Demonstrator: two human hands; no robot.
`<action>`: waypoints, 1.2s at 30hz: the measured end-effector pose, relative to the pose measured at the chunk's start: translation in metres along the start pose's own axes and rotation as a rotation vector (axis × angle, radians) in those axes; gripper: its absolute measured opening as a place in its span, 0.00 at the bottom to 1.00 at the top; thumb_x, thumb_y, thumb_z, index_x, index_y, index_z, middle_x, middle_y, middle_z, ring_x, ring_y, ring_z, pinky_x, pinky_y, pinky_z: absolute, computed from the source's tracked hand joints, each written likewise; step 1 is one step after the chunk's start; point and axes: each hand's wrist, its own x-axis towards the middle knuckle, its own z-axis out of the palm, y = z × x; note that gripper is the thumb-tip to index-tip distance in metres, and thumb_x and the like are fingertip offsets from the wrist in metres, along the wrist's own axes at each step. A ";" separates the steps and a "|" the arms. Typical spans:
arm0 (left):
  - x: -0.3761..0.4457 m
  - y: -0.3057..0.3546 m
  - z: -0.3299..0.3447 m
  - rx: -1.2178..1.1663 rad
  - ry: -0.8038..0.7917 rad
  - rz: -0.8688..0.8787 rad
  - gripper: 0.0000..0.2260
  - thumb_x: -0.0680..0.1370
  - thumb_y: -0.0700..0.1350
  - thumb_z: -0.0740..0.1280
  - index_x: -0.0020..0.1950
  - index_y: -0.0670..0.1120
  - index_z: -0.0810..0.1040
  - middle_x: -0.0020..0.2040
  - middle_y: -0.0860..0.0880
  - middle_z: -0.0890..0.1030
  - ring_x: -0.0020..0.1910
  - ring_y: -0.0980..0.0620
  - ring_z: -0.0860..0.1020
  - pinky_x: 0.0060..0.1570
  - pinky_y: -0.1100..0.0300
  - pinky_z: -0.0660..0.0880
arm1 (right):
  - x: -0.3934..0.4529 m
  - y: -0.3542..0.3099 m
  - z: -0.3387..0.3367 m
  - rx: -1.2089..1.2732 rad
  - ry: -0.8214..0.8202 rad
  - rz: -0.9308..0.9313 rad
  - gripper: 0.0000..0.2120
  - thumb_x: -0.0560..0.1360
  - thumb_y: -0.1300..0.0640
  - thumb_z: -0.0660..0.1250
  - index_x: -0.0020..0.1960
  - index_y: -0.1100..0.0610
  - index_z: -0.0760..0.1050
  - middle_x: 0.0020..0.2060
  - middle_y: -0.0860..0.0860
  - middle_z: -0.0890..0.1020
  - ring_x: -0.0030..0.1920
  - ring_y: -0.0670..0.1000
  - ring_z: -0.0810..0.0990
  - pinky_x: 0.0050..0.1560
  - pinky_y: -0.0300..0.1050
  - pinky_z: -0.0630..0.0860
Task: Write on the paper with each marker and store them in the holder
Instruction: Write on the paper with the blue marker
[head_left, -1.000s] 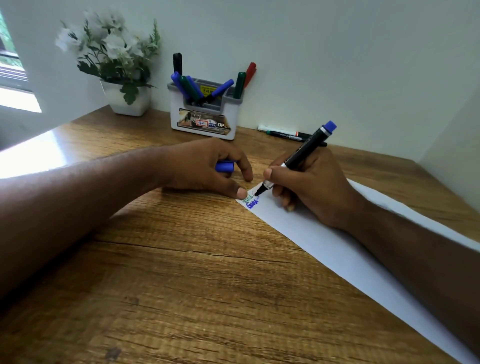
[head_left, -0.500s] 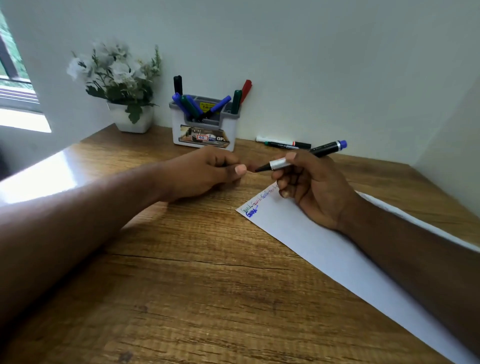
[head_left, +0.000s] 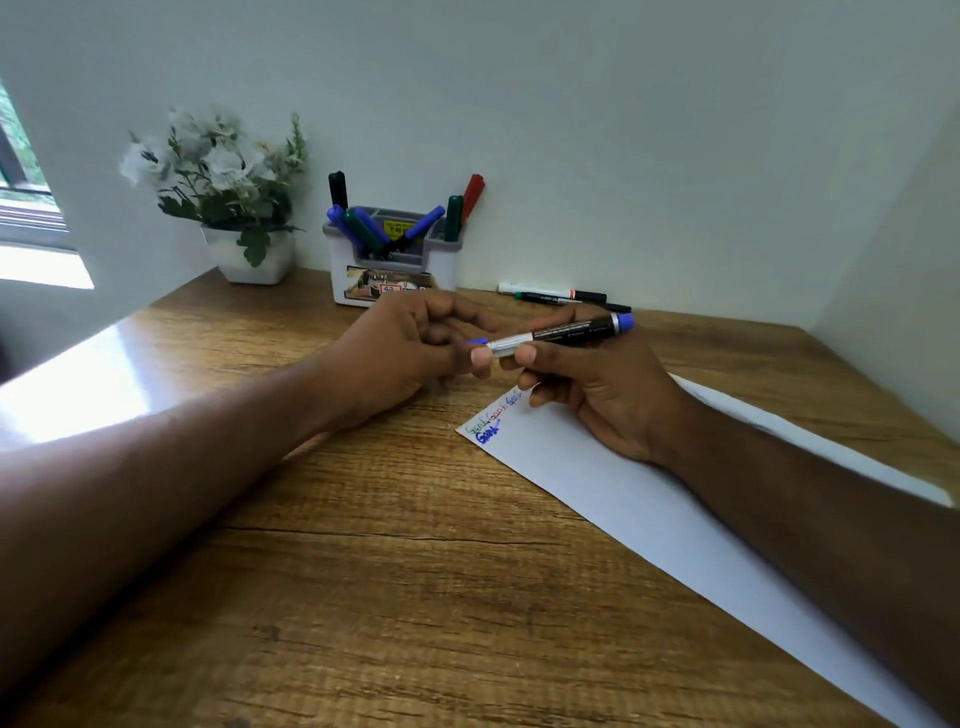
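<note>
At the centre of the frame, above the bench (head_left: 363, 597), the blue marker (head_left: 563, 332) is held level, its long axis running left to right, clamped in the right hand (head_left: 597, 387). Its nib end points left at the left hand (head_left: 410, 353), closed on the blue cap (head_left: 477, 341), just beside the nib. The barrel is black and silver with a blue tail. The holder (head_left: 392, 260) stands behind, upper centre.

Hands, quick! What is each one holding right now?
Left hand: fingers closed on the small blue marker cap.
Right hand: fingers closed on the black blue-ended marker.
</note>
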 end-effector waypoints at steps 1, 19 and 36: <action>0.000 0.000 0.001 -0.034 0.004 -0.005 0.11 0.72 0.42 0.72 0.54 0.45 0.78 0.37 0.49 0.85 0.33 0.56 0.79 0.34 0.63 0.77 | 0.001 0.000 0.000 -0.011 -0.001 -0.001 0.11 0.66 0.65 0.74 0.46 0.61 0.77 0.38 0.62 0.82 0.29 0.51 0.80 0.27 0.42 0.77; -0.013 0.000 -0.023 -0.365 0.439 -0.020 0.10 0.70 0.38 0.75 0.48 0.44 0.79 0.35 0.50 0.82 0.31 0.55 0.75 0.32 0.61 0.71 | 0.004 -0.007 0.019 -0.379 -0.015 0.172 0.19 0.69 0.58 0.76 0.59 0.56 0.77 0.34 0.56 0.79 0.25 0.47 0.73 0.25 0.39 0.72; 0.039 0.031 -0.129 0.181 1.037 0.262 0.07 0.72 0.50 0.73 0.41 0.46 0.82 0.35 0.47 0.81 0.34 0.54 0.75 0.39 0.62 0.70 | 0.061 0.027 0.071 -0.973 -0.087 -0.198 0.09 0.72 0.49 0.72 0.50 0.52 0.83 0.43 0.44 0.79 0.42 0.39 0.75 0.39 0.31 0.66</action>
